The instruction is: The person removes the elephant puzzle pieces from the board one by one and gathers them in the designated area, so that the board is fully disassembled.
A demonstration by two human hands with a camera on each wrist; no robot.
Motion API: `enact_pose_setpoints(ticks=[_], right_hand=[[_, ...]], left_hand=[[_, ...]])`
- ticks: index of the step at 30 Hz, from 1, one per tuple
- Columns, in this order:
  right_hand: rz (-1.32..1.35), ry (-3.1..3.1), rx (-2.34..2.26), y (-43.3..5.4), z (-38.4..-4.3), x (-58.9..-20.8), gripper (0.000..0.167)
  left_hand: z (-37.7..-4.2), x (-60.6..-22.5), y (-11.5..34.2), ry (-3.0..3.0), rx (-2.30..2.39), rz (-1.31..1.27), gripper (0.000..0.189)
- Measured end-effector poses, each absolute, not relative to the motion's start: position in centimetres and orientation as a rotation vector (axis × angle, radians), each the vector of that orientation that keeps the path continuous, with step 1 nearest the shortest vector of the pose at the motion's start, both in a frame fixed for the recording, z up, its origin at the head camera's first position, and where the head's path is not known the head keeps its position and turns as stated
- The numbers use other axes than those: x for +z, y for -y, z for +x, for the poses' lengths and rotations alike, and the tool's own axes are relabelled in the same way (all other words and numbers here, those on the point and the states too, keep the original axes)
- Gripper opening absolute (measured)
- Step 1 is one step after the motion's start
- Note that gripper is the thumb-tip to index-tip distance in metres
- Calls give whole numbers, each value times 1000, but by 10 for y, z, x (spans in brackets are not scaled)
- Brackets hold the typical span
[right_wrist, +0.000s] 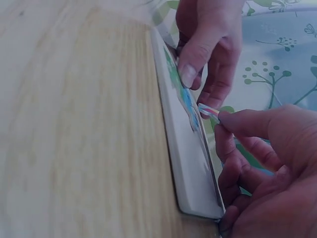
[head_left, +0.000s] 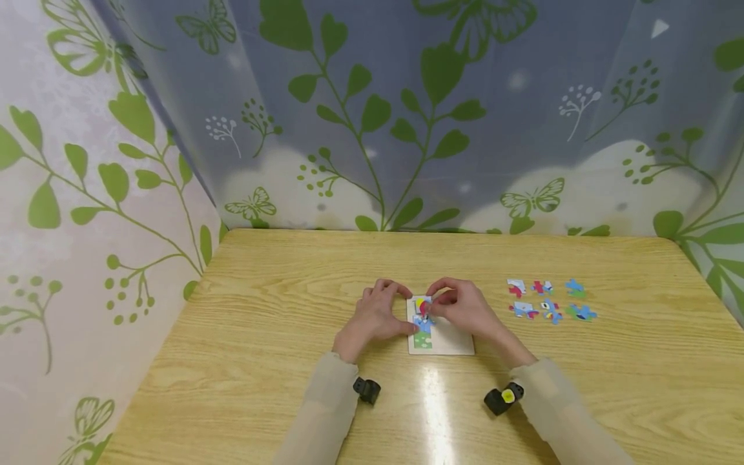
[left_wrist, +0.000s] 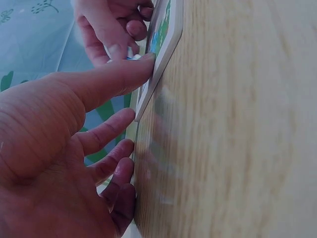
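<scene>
A white puzzle board (head_left: 453, 341) lies on the table, with blue and green pieces (head_left: 422, 340) laid along its left side. My right hand (head_left: 465, 308) pinches a puzzle piece (right_wrist: 209, 112) between thumb and index finger. The piece, with red and yellow on it, is held tilted just above the upper left of the board. My left hand (head_left: 378, 313) is spread along the board's left edge. Its thumb (left_wrist: 119, 77) presses on the laid pieces, and its index finger reaches the upper left corner. The right fingertips partly cover the held piece in the head view.
To the right of the board lie several loose puzzle pieces (head_left: 549, 310) in two rows on the wooden table (head_left: 279, 310). A patterned curtain (head_left: 383, 161) hangs behind the table's far edge. Each wrist carries a black strap-on camera (head_left: 367, 391).
</scene>
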State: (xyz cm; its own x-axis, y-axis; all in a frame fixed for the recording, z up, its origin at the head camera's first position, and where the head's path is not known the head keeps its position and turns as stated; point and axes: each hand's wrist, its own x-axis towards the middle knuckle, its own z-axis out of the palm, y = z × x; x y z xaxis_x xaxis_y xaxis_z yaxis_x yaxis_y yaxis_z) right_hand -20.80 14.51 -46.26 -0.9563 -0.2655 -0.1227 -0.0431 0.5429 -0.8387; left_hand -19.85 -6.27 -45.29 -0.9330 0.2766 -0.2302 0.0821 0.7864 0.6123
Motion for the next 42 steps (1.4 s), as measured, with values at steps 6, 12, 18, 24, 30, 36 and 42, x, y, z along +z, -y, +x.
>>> enact_pose_setpoints(ticks=[6, 12, 18, 24, 30, 36, 42], right_hand=[[-256, -2523, -1432, -154, -206, -458, 22], [-282, -2505, -1459, -170, -200, -457, 24], [-287, -2509, -1455, -189, -190, -455, 22], [-279, -2541, -1444, -212, -179, -453, 23], [-268, -2550, -1443, -233, -168, -453, 25], [-220, -2547, -1421, -249, -159, -455, 29], [-191, -2586, -1367, -264, -151, -453, 33]], left_hand=[[-199, -452, 64, -2667, 900, 288, 56], [-197, -453, 65, -2679, 888, 327, 55], [-196, -456, 67, -2691, 886, 356, 56], [-196, -457, 70, -2690, 889, 416, 56], [-195, -458, 72, -2681, 888, 476, 56], [-194, -460, 75, -2660, 889, 525, 59], [-192, -458, 77, -2656, 843, 553, 69]])
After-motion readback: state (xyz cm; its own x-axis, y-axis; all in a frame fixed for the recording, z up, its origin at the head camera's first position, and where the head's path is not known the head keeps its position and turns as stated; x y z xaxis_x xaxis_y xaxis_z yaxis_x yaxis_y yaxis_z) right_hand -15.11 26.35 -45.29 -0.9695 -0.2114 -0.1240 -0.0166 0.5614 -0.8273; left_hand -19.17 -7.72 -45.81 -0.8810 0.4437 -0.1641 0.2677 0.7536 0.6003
